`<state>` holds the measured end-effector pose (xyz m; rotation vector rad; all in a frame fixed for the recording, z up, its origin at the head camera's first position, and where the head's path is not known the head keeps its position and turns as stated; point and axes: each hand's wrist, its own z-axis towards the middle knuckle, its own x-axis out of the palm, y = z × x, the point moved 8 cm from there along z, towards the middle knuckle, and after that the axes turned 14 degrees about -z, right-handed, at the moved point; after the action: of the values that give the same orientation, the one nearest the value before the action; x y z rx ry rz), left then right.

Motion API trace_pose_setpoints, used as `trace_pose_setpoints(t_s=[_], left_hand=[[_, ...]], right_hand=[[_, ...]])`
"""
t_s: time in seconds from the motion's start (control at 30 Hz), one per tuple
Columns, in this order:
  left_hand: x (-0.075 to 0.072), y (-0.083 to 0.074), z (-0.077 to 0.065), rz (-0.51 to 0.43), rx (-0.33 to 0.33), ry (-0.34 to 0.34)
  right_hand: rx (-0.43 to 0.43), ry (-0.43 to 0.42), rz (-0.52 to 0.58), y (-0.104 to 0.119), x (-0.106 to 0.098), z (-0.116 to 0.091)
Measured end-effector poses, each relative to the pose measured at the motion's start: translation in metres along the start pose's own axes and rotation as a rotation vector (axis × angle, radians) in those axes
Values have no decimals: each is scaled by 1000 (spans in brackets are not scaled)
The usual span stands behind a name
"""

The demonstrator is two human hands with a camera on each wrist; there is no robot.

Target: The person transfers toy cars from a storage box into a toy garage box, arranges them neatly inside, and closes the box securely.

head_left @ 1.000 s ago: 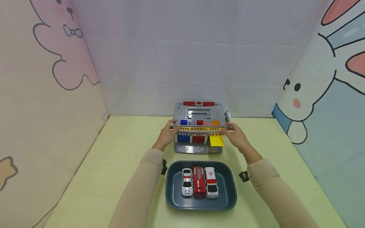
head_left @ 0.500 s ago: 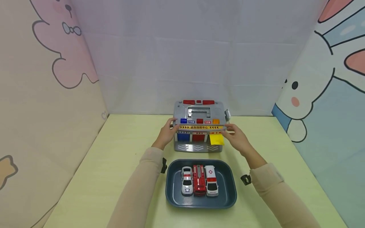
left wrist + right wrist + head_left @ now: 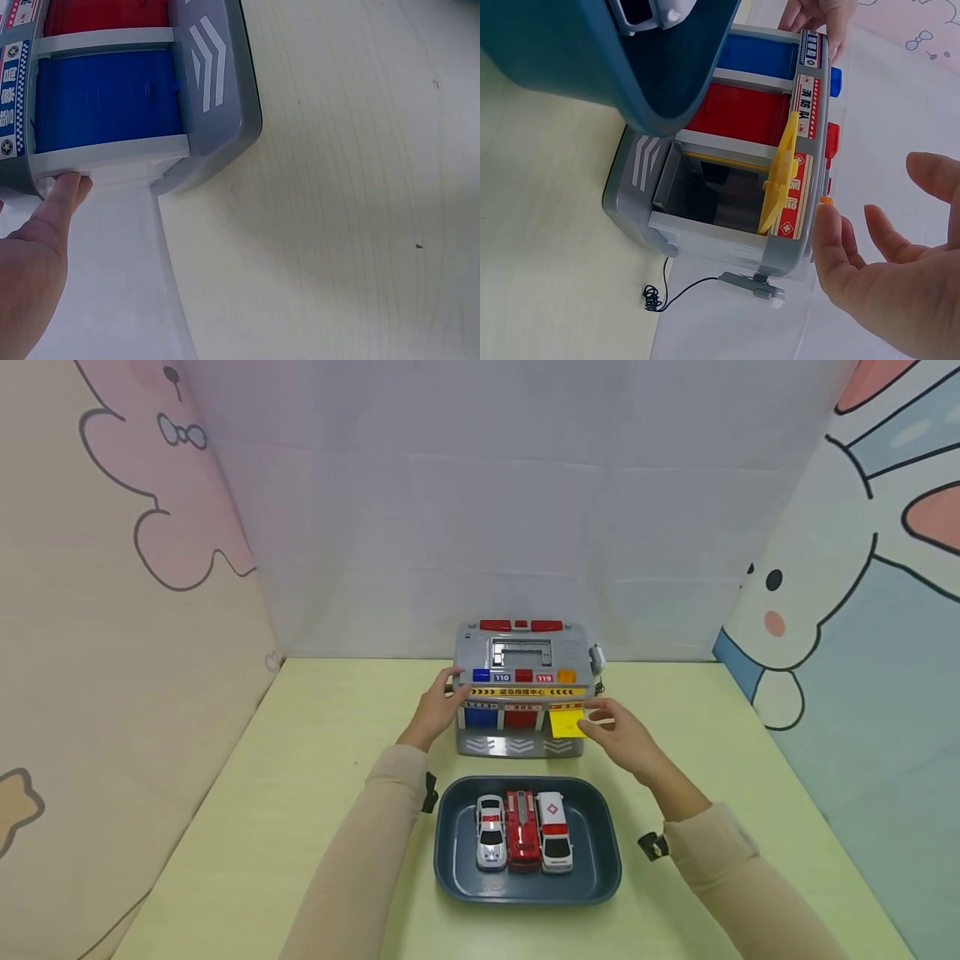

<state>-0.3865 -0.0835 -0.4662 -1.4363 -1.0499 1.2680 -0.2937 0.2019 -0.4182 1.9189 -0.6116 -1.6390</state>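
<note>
A grey toy emergency station (image 3: 474, 648) with coloured buttons stands at the back of the table. My left hand (image 3: 432, 713) grips its left side, thumb toward the front. In the left wrist view, fingers (image 3: 64, 196) press just beneath the blue door (image 3: 109, 97). The red door (image 3: 739, 114) is closed like the blue one. A yellow door (image 3: 781, 176) stands raised above an open compartment (image 3: 718, 196). At the station's right side is my right hand (image 3: 624, 745), fingers loosely bent; its thumb overlaps the yellow door's corner in the head view. Nothing is held in it.
Nearer the body, a dark blue tray (image 3: 600, 881) holds a white police car (image 3: 491, 833), a red fire truck (image 3: 522, 831) and a white ambulance (image 3: 556, 833). A small handset (image 3: 754, 286) on a coiled black cord hangs at the station's right side. Behind it rises a pale curtain (image 3: 510, 527).
My right hand has slid down from the station's right edge to beside the raised yellow door. The left hand stays on the left side. The head view has tilted slightly.
</note>
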Motion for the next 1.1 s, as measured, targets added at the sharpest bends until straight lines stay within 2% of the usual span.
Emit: trace_pose_setpoints(t_s=[0.13, 0.43, 0.63, 1.1], left_hand=[[-1, -2, 1, 12, 17, 1], [-2, 1, -1, 4, 2, -5], [-1, 0, -2, 6, 4, -6], [1, 1, -1, 6, 5, -2]], right_hand=[[-13, 12, 9, 2, 2, -4], [-9, 64, -10, 1, 15, -14], [-39, 94, -18, 2, 23, -20], [-11, 128, -33, -3, 35, -34]])
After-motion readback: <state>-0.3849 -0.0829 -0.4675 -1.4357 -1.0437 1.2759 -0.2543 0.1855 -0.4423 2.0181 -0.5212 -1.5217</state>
